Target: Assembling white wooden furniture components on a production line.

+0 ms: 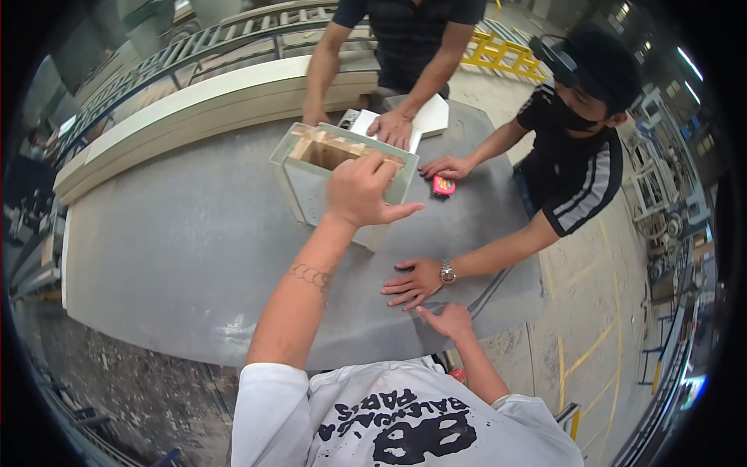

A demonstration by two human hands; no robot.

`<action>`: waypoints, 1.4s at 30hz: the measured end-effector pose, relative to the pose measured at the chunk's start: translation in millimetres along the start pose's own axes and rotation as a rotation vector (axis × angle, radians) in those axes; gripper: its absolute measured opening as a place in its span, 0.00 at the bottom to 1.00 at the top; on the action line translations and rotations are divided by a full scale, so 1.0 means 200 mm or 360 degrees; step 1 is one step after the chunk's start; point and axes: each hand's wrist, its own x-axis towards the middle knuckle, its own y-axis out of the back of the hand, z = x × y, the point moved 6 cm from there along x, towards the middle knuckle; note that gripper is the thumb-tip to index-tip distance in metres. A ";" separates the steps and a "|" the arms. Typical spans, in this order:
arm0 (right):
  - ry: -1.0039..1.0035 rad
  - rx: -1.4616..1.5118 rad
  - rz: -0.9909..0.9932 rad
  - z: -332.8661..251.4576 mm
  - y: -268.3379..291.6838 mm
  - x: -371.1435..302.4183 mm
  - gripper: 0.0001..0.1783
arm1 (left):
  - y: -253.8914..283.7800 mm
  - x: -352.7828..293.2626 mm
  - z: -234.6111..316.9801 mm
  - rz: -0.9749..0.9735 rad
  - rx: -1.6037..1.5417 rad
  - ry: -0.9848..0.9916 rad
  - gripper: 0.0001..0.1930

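Observation:
My left hand (362,187) reaches over a pale box-like panel piece (311,192) with a hollow wooden core (319,152) at its top. The fingers bend over the near rim of the opening, and the thumb sticks out to the right, apart from them. Their tips are partly hidden. My right hand (449,320) rests at the near edge of the grey table (194,233), thumb stretched out to the left and nothing visible in it. Just beyond it lies a co-worker's flat hand (416,282) with a wristwatch.
Across the table, a person's hands (394,128) are by the box and white pieces (432,117). The co-worker at right has the other hand (447,167) at a pink tape measure (443,185). Long pale boards (194,109) line the far edge; a yellow ladder-like frame (502,56) stands behind.

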 end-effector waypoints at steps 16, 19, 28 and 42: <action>0.0027 0.0120 -0.0168 0.03 0.05 0.04 0.63 | -0.05 -0.03 -0.02 0.0026 0.0091 -0.0018 0.21; -0.0053 0.0264 -0.0217 0.01 0.08 0.06 0.64 | -0.05 -0.02 -0.03 0.0005 0.0083 -0.0034 0.18; -0.0019 0.0003 0.0544 -0.03 -0.07 -0.09 0.61 | -0.08 -0.02 -0.02 -0.0049 0.0086 0.0062 0.12; -0.0023 0.0212 0.0366 0.07 0.10 -0.03 0.50 | -0.09 0.00 -0.01 -0.0135 0.0055 -0.0131 0.12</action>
